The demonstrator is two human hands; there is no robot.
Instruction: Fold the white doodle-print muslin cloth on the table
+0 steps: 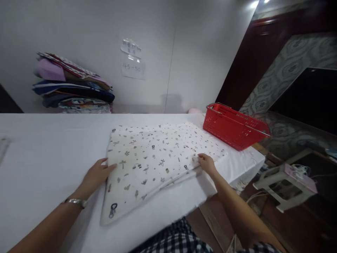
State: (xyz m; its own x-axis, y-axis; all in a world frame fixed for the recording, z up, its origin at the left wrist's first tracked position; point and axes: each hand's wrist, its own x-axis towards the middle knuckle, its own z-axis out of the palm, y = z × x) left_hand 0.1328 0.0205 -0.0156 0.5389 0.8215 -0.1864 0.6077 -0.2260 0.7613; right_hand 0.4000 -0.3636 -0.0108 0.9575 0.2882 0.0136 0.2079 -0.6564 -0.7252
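A folded white cloth [155, 154] with small dark printed motifs lies flat on the white table [39, 147] in front of me. My left hand [96, 175] rests on the cloth's left edge, thumb and fingers closed on the fabric there. My right hand [206, 163] sits at the cloth's right front edge, fingers curled and pinching the layered hem. A metal watch band [76, 201] is on my left wrist.
A red plastic basket [234, 128] stands at the table's right end, just beyond the cloth. A pile of folded fabrics [72, 86] leans by the wall at back left. Paper notes [133, 59] hang on the wall. A low stool [285, 181] stands on the floor at right.
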